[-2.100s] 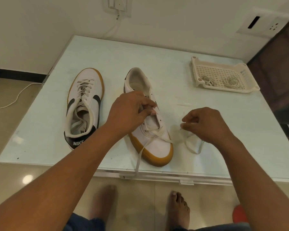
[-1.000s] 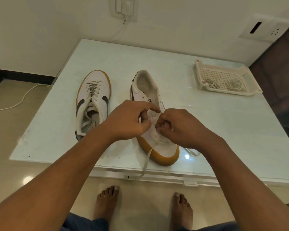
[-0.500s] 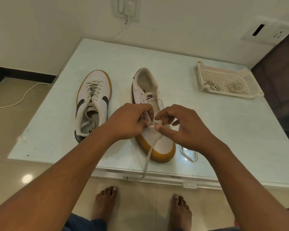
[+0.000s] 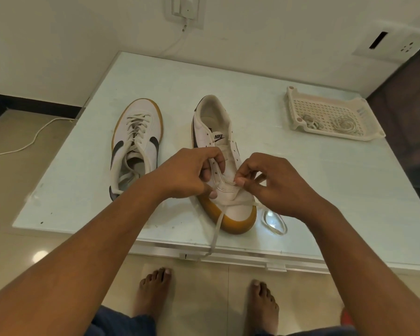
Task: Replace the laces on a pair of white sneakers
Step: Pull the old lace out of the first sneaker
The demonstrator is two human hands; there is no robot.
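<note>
Two white sneakers with tan soles lie on a pale glass table (image 4: 289,166). The left sneaker (image 4: 136,139) is fully laced, toe pointing away. The right sneaker (image 4: 218,151) points its toe toward me and has most eyelets bare. My left hand (image 4: 189,173) grips its left eyelet flap. My right hand (image 4: 272,180) pinches the white lace (image 4: 216,229) at a low eyelet on the right side. One lace end hangs over the table's near edge, and the other loops on the table by the toe.
A cream perforated plastic tray (image 4: 330,112) with coiled laces sits at the table's far right. A wall socket with a cable is behind the table. A dark chair stands at the right. My bare feet are on the tiled floor below the near edge.
My right hand came in from the right of the shoe to the eyelets and now pinches the lace there. My left hand stayed on the shoe's flap.
</note>
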